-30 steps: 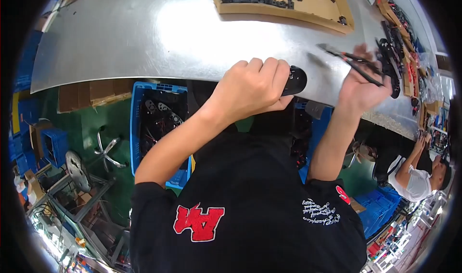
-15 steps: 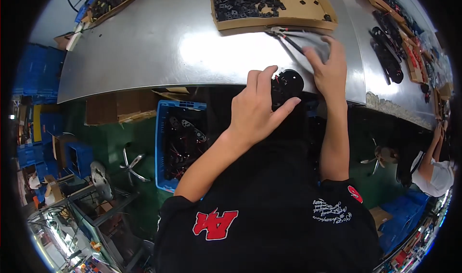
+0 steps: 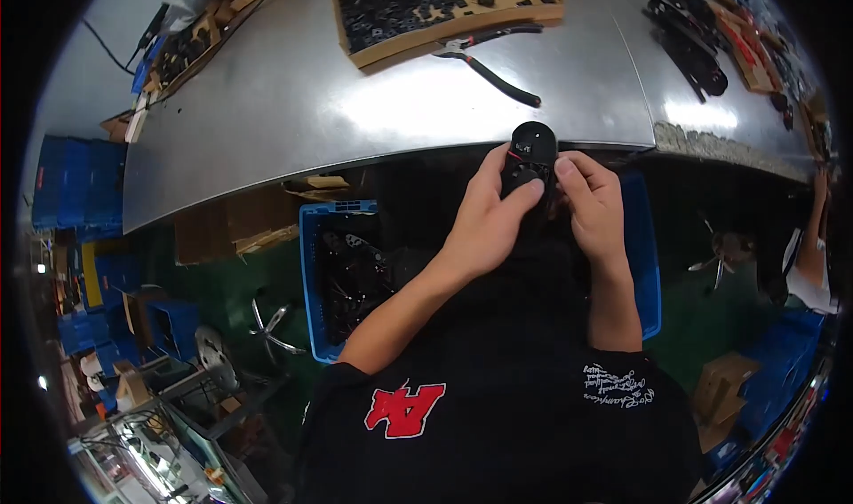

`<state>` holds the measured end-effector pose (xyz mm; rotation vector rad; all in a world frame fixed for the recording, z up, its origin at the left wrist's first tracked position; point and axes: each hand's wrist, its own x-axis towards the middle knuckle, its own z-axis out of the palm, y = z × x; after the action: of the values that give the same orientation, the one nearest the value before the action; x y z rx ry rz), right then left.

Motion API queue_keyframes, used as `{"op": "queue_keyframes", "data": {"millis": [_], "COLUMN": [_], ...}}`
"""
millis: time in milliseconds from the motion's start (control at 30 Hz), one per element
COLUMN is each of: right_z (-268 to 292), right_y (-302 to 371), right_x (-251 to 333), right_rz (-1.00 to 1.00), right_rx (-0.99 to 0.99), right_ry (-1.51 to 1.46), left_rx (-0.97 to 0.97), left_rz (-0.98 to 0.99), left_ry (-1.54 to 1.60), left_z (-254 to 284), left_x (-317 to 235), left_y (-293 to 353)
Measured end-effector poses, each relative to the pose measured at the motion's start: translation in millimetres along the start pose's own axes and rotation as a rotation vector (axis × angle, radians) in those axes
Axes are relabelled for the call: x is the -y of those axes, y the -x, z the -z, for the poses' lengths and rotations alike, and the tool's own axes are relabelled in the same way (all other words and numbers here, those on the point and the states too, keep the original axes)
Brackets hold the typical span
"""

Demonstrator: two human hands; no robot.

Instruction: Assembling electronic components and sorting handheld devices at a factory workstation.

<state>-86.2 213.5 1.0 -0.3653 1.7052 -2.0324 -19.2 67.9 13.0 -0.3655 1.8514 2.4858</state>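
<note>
A black elongated plastic housing (image 3: 534,140) with a rounded end and a bit of red wire is held upright at the table's front edge. Around its left side my left hand (image 3: 489,215) is closed, the thumb lying across its face. My right hand (image 3: 593,198) pinches at the housing's right edge, with thumb and forefinger bent together. Whether a small piece sits between those fingertips is hidden. Beyond the hands, pliers (image 3: 498,79) with dark handles spread apart lie on the metal table (image 3: 293,95), touched by neither hand.
A shallow cardboard tray (image 3: 444,35) of small black parts stands at the back. Blue crates (image 3: 309,273) with black parts flank my lap below the table. More black housings (image 3: 689,51) lie at the right, where another person (image 3: 809,264) sits. A stool base (image 3: 269,326) stands left.
My right hand has left the pliers on the table and come down to the black housing. The left hand now grips the housing more upright. The whole view has shifted somewhat.
</note>
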Motion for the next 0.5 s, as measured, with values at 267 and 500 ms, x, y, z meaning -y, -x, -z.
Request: {"op": "queue_keyframes", "data": {"millis": [267, 500], "right_z": [36.5, 73.8], "right_y": [-3.2, 3.2], "right_x": [-13.1, -10.4], "right_rz": [-0.062, -0.049], "right_rx": [-0.118, -0.253], "right_ry": [-0.075, 0.004], "left_rx": [-0.031, 0.1], "left_rz": [0.163, 0.12], "left_ry": [0.135, -0.241], "left_z": [-21.1, -39.8], "left_x": [0.1, 8.6], "left_y": [-16.5, -32.7]}}
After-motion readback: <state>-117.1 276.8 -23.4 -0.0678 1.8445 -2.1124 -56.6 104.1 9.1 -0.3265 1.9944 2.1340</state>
